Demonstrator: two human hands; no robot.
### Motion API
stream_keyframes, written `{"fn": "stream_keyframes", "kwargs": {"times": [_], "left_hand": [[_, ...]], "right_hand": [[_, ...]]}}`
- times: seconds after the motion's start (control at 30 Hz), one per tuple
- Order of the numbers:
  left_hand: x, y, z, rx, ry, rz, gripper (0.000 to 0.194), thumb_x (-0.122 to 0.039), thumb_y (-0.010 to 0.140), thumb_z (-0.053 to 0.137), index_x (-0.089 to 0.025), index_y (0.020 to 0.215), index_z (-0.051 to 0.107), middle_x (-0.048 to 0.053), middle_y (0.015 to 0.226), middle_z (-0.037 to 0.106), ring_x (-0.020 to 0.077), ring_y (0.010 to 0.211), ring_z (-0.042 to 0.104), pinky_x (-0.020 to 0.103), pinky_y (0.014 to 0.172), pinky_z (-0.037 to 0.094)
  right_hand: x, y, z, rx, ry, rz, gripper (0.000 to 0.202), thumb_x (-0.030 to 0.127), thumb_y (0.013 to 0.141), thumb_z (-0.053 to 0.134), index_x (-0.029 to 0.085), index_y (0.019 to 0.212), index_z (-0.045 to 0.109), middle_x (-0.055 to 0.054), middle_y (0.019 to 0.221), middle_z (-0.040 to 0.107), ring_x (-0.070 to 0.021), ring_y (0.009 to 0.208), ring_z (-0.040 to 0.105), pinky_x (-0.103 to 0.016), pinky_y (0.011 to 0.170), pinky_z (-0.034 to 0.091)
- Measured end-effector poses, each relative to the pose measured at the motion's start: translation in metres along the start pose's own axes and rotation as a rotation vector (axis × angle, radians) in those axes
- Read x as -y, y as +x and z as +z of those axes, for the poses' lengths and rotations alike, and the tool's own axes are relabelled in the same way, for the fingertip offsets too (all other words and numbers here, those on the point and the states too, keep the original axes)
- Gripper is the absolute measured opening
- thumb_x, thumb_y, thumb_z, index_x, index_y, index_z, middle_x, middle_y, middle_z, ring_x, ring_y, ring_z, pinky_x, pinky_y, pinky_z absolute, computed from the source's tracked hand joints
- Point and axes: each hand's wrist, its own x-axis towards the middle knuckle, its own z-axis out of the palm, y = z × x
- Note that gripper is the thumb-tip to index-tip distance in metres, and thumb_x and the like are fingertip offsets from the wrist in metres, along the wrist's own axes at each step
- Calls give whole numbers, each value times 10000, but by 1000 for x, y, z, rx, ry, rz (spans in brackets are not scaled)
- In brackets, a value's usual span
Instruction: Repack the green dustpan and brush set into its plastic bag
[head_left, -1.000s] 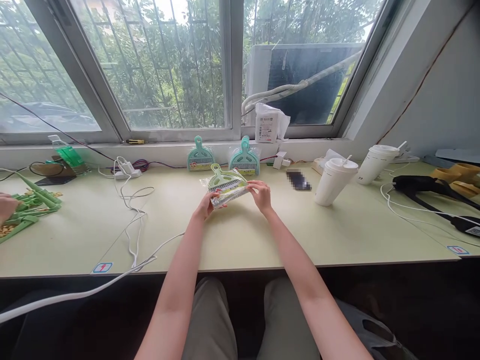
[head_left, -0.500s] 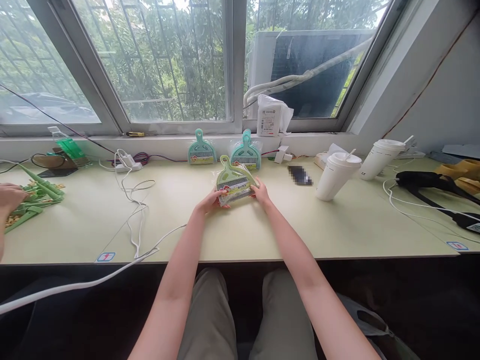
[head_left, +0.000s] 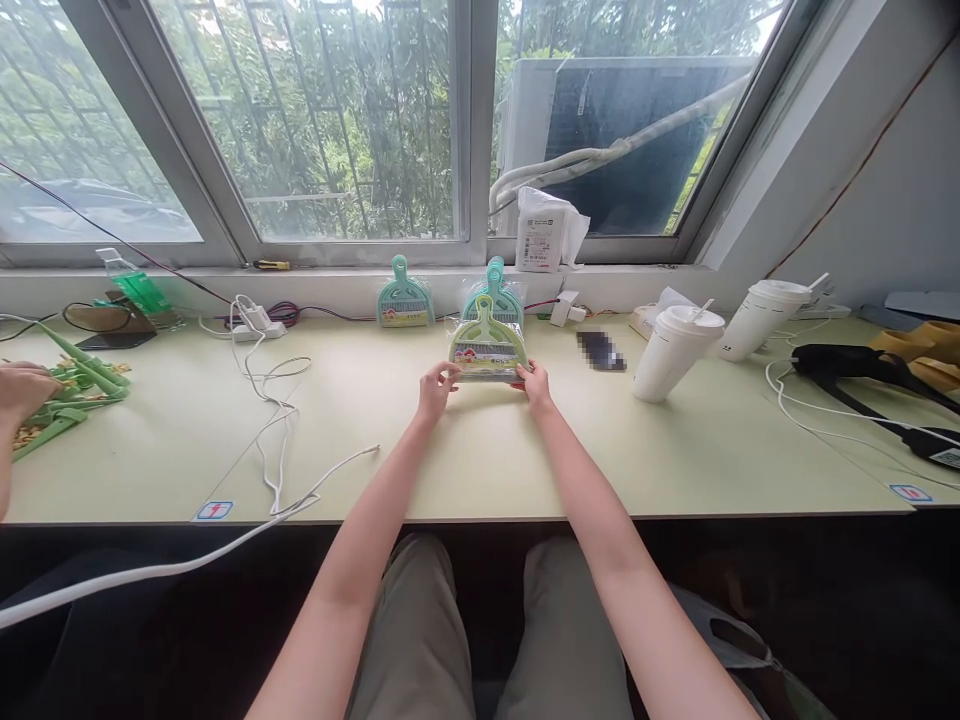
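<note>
Gripping the lower left corner of a packaged light-green dustpan (head_left: 488,347) with the left hand (head_left: 436,388), fingers curled round the wrapper edge. Pinching the lower right corner with the right hand (head_left: 537,384), thumb in front. Holding the dustpan upright, handle up, its lower edge at or just above the counter (head_left: 525,470); contact hard to tell from here.

Standing the dustpan up, by the look of it, directly in front of a teal dustpan (head_left: 495,290) leaning at the windowsill. Calling next, most likely, for an even two-handed hold so the slippery wrapper stays square rather than sliding flat.

Reaching both forearms straight forward from the lap, elbows low, wrists nearly level, palms turned inward toward each other across the dustpan.

Leaning left of the light-green dustpan, at the sill: a second teal dustpan (head_left: 404,303). Lying farther left: a white cable (head_left: 270,420) looping across the counter. Working well to the left, at the picture's edge: another person's hand (head_left: 21,390) among green sticks (head_left: 71,395). Standing right of the dustpan: two white cups (head_left: 675,352) with lids. Sitting behind it on the sill: a white packet (head_left: 544,235).
</note>
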Motion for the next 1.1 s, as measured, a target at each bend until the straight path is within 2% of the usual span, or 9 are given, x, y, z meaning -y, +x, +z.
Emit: {"fn": "stream_keyframes", "kwargs": {"times": [0.1,0.2,0.3,0.37,0.47,0.6,0.8,0.97,1.1], "left_hand": [[-2,1,-3,-78,-24,22,269,-478,820,569,-235,843,681,22,887,634,110,592,510,352,741,559],[-7,-2,-9,-157,50,53,329,-463,834,573,-296,1108,645,21,925,632,130,630,566,334,761,523],[-8,-4,-18,-285,179,53,555,-398,797,644,-341,1329,496,24,918,658,209,820,627,364,861,456],[-3,-2,-25,-316,279,32,487,-391,781,661,-315,1255,575,41,911,686,253,933,614,406,955,388],[12,10,-43,-294,405,-48,221,-429,782,646,-277,926,715,64,897,708,279,943,595,445,1021,305],[37,42,-89,-334,603,-53,127,-386,748,677,-261,752,699,80,822,704,308,969,572,474,1021,270],[86,104,-158,-446,632,-70,29,-231,727,649,-253,745,658,79,826,689,296,946,588,439,909,369],[127,169,-170,-510,465,-168,117,-225,752,589,-237,840,665,97,874,695,273,882,619,391,807,432],[148,223,-165,-494,414,-132,124,-197,746,587,-213,849,654,97,896,681,253,868,632,388,837,458]], "right_hand": [[-1,-3,7,44,-29,-20,240,252,748,659,199,956,552,-13,906,677,-120,726,641,-244,627,552],[-4,-5,12,67,-49,-36,289,295,709,686,204,931,525,-14,875,682,-139,782,640,-268,695,529],[-6,-8,12,127,-83,-117,289,296,700,661,211,925,500,-26,883,695,-155,811,640,-299,769,506],[-7,-10,13,153,-181,-196,266,278,712,625,219,934,490,-35,900,704,-165,824,641,-296,778,492],[-8,-9,27,132,-468,-293,231,239,744,566,229,963,496,-34,903,709,-185,816,637,-290,757,472],[-17,4,82,137,-800,-346,263,172,782,502,240,1036,520,-16,855,695,-207,786,624,-284,731,428],[-48,51,185,175,-771,-405,308,95,811,499,274,1059,532,-14,803,662,-226,812,625,-285,749,404],[-66,103,237,112,-850,-430,272,90,853,472,241,1072,531,-77,856,667,-259,928,619,-366,858,383],[-74,144,262,-144,-800,-453,232,133,855,482,216,1069,512,-171,1195,573,-299,1232,457,-452,962,341]]}}
